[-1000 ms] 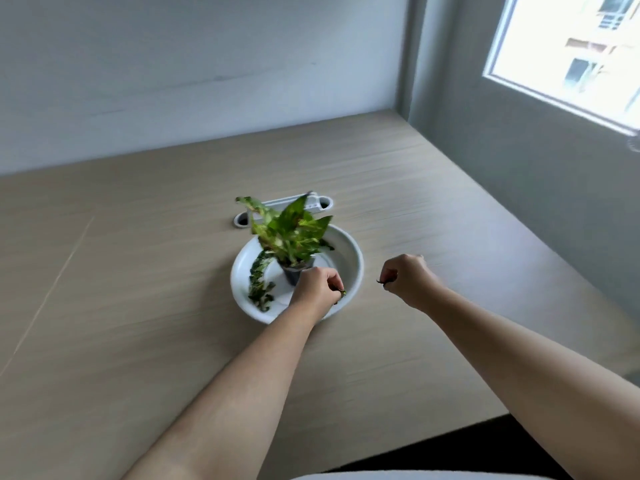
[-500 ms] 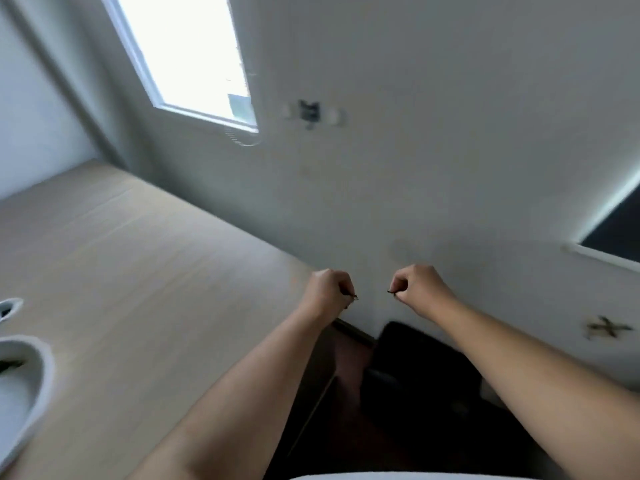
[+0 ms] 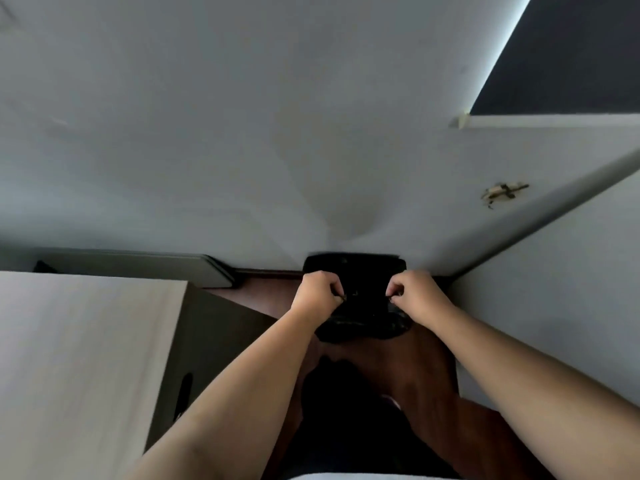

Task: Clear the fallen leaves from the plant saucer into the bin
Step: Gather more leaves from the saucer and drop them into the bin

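A black bin [image 3: 360, 271] lined with a black bag stands on the floor against the grey wall. Both my hands hover over its opening. My left hand [image 3: 320, 292] is pinched shut on a small dark leaf scrap at its fingertips. My right hand [image 3: 414, 294] is likewise pinched on a tiny dark leaf piece. The plant, its white saucer and the leaves left in it are out of view.
The light wooden desk [image 3: 79, 358] fills the lower left, its dark side panel [image 3: 207, 341] facing the bin. A grey wall [image 3: 277, 133] rises behind and another wall [image 3: 554, 306] closes the right side. Brown floor [image 3: 426, 368] lies below my arms.
The view has swung right from the saucer on the desk to the floor bin. Both hands carried their pinched leaf pieces away from the saucer and now hang over the bin.
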Demonstrator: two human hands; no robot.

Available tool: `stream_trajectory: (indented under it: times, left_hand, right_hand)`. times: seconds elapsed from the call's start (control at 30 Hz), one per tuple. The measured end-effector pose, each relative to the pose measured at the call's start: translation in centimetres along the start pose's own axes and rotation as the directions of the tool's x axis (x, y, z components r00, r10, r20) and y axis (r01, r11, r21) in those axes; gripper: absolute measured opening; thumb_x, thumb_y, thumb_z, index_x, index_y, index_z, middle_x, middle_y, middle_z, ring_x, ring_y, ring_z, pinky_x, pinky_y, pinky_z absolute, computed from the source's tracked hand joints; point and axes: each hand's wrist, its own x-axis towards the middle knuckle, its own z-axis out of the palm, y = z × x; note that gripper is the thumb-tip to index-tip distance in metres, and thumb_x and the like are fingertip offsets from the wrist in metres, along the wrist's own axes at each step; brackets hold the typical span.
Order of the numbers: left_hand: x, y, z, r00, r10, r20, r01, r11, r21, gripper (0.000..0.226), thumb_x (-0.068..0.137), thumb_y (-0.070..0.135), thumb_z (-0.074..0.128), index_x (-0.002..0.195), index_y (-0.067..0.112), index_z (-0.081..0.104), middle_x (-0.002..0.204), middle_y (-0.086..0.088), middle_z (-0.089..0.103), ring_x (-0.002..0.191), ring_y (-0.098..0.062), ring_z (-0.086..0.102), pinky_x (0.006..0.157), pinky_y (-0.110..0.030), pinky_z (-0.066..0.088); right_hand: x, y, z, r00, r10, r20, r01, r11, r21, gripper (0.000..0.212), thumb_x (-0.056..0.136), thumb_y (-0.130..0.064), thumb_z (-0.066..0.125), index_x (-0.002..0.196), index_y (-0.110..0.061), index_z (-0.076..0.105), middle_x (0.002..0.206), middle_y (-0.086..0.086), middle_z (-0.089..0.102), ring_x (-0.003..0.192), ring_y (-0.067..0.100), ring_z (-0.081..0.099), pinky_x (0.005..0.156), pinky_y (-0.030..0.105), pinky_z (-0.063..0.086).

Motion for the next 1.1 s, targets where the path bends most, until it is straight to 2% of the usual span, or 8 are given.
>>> stream_trajectory:
  times: [0.13, 0.27, 0.5, 0.63, 0.77, 0.93, 1.0, 1.1]
  left_hand:
    - [3.0, 0.1, 0.2, 0.999, 0.046, 0.021, -0.047, 0.997, 0.053, 0.009, 0.079, 0.01, 0.069, 0.085, 0.015, 0.065, 0.096, -0.007, 0.069, 0.09, -0.025, 0.064, 0.08, -0.033, 0.053]
    - [4.3, 0.1, -0.7, 0.997, 0.074, -0.006, -0.072, 0.987, 0.14, 0.033, 0.082, 0.026, 0.067, 0.114, 0.02, 0.06, 0.12, -0.001, 0.064, 0.112, -0.022, 0.058, 0.09, -0.036, 0.051]
    - [2.6, -0.8, -3.3, 0.999, 0.034, 0.018, -0.037, 0.983, 0.18, 0.032, 0.084, 0.025, 0.065, 0.116, 0.02, 0.059, 0.123, -0.001, 0.063, 0.111, -0.023, 0.059, 0.091, -0.036, 0.052]
    - [-0.8, -1.1, -5.7, 0.996, 0.001, -0.092, 0.012, 0.989, 0.145, 0.029, 0.084, 0.025, 0.064, 0.112, 0.019, 0.061, 0.12, -0.002, 0.064, 0.111, -0.022, 0.059, 0.091, -0.034, 0.051]
    - [-6.5, -2.2, -8.5, 0.965, -0.05, -0.258, 0.078, 0.992, 0.098, 0.029, 0.084, 0.025, 0.061, 0.113, 0.021, 0.061, 0.119, -0.001, 0.062, 0.111, -0.021, 0.058, 0.091, -0.032, 0.049]
    - [-16.5, -7.3, -12.3, 0.857, -0.195, -0.477, 0.214, 0.977, -0.015, 0.028, 0.084, 0.025, 0.061, 0.112, 0.019, 0.062, 0.118, -0.005, 0.062, 0.112, -0.025, 0.058, 0.094, -0.035, 0.048]
    - [-21.7, -10.3, -13.6, 0.775, -0.309, -0.552, 0.299, 0.948, -0.111, 0.026, 0.086, 0.026, 0.062, 0.11, 0.019, 0.063, 0.116, -0.003, 0.062, 0.109, -0.023, 0.06, 0.091, -0.034, 0.049]
    - [-29.5, -14.8, -14.3, 0.594, -0.462, -0.658, 0.405, 0.879, -0.251, 0.023, 0.085, 0.029, 0.062, 0.107, 0.022, 0.064, 0.112, 0.0, 0.064, 0.105, -0.02, 0.061, 0.089, -0.033, 0.051]
  right_hand:
    - [2.2, 0.5, 0.8, 0.999, 0.042, -0.027, -0.04, 0.997, 0.073, 0.013, 0.079, -0.005, 0.067, 0.09, -0.011, 0.07, 0.102, 0.009, 0.067, 0.092, 0.023, 0.063, 0.081, 0.026, 0.047]
    - [2.8, 0.5, 0.5, 0.998, 0.057, 0.013, -0.059, 0.991, 0.122, 0.031, 0.083, -0.009, 0.066, 0.114, -0.016, 0.064, 0.125, 0.006, 0.062, 0.113, 0.023, 0.059, 0.101, 0.034, 0.046]
    - [2.1, -0.6, -1.0, 0.997, 0.056, 0.051, -0.059, 0.997, 0.056, 0.022, 0.084, -0.008, 0.062, 0.105, -0.015, 0.066, 0.119, 0.007, 0.064, 0.111, 0.022, 0.06, 0.098, 0.035, 0.048]
    - [1.4, -4.2, -2.9, 0.998, -0.032, 0.062, 0.033, 0.999, -0.009, 0.019, 0.084, -0.013, 0.062, 0.101, -0.018, 0.068, 0.113, 0.004, 0.068, 0.104, 0.023, 0.062, 0.095, 0.036, 0.05]
    - [0.2, -10.1, -3.9, 0.971, -0.227, 0.076, 0.232, 0.97, -0.067, 0.019, 0.084, -0.01, 0.06, 0.101, -0.012, 0.069, 0.106, 0.007, 0.071, 0.1, 0.024, 0.063, 0.086, 0.026, 0.046]
    - [-4.1, -20.6, -1.5, 0.855, -0.488, 0.174, 0.509, 0.854, -0.109, 0.016, 0.084, -0.013, 0.061, 0.097, -0.014, 0.07, 0.1, 0.007, 0.073, 0.096, 0.022, 0.065, 0.079, 0.022, 0.043]
    - [-6.9, -25.1, 1.0, 0.772, -0.594, 0.226, 0.628, 0.768, -0.124, 0.015, 0.083, -0.014, 0.061, 0.095, -0.016, 0.071, 0.098, 0.006, 0.074, 0.094, 0.021, 0.066, 0.079, 0.022, 0.044]
    - [-11.4, -30.8, 4.9, 0.632, -0.699, 0.336, 0.765, 0.631, -0.127, 0.014, 0.085, -0.017, 0.061, 0.094, -0.019, 0.071, 0.091, 0.001, 0.07, 0.089, 0.019, 0.065, 0.07, 0.021, 0.045]
